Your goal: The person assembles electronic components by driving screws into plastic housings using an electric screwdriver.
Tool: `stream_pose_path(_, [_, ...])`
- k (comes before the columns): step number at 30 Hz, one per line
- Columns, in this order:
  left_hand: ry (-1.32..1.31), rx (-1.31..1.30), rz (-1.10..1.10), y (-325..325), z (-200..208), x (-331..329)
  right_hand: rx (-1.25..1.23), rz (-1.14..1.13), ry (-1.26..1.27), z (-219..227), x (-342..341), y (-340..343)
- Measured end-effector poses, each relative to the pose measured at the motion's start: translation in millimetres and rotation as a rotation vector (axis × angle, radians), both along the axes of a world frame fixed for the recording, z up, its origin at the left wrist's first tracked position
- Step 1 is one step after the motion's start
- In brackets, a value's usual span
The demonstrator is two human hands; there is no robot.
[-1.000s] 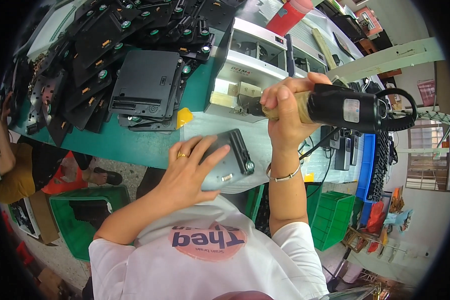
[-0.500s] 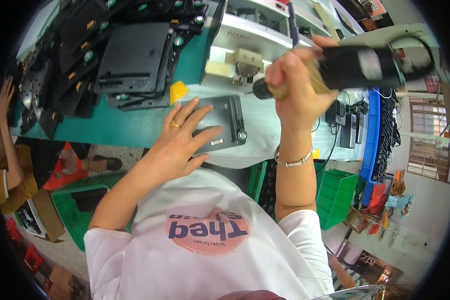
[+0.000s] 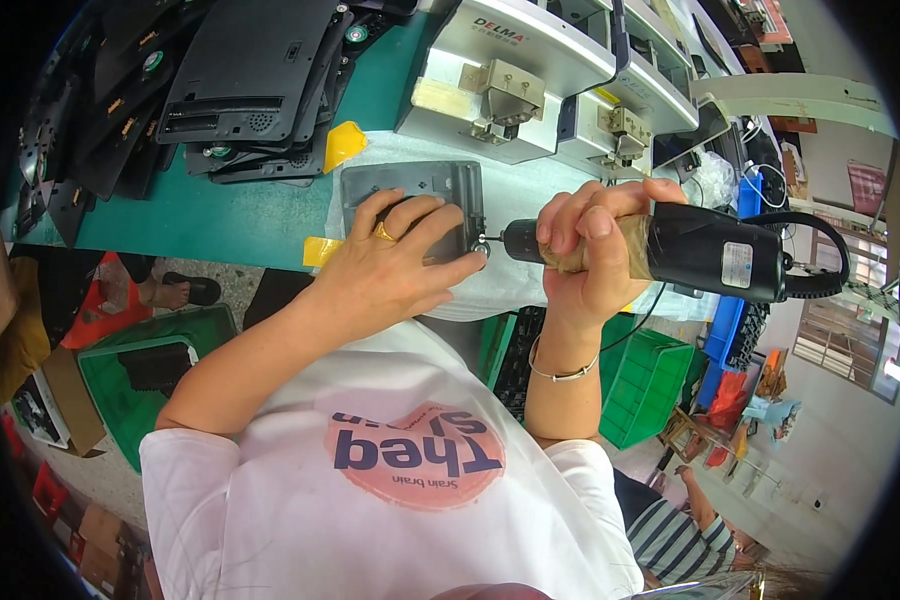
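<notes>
My left hand (image 3: 400, 250) lies over a dark plastic housing (image 3: 415, 180), fingers apart and pressing on its surface. One fingertip is beside a small round silver part (image 3: 482, 248) at the housing's right edge. My right hand (image 3: 595, 245) is wrapped round a black electric screwdriver (image 3: 715, 250) with tan wrapping on its grip. The screwdriver lies nearly level, its bit pointing left at the housing's right edge by the silver part. Whether the bit sits in a screw is too small to tell.
Similar dark housings (image 3: 235, 75) are piled on the green table (image 3: 260, 225) at left. Yellow tape (image 3: 345, 145) lies beside the white sheet. Grey machines (image 3: 520, 60) stand behind the work. Green crates (image 3: 645, 385) and a blue tray (image 3: 725, 335) are at right.
My right hand has brought the screwdriver down and left, its bit now at the housing's edge. My left hand has shifted right over the housing, a fingertip now beside the silver part.
</notes>
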State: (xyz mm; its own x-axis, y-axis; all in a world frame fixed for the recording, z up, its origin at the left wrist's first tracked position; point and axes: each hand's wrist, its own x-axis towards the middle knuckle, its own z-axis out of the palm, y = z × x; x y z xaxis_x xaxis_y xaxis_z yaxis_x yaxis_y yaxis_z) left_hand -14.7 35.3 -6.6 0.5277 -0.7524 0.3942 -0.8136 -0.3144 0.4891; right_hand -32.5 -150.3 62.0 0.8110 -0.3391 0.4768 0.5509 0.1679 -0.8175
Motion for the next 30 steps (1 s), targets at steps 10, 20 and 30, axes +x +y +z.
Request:
stream_pose_path(10, [0.014, -0.009, 0.009, -0.5, -0.5, 1.4, -0.023, 0.004, 0.011, -0.6, 0.3, 1.6])
stream_pose_path(20, [0.026, -0.015, 0.009, 0.1, 0.1, 2.5, -0.147, -0.06, 0.078, 5.9, 3.0, 17.0])
stream_pose_path(30, [0.021, -0.073, 0.009, -2.1, -1.7, 7.9, -0.311, -0.12, -0.018, -9.3, 1.2, 19.8])
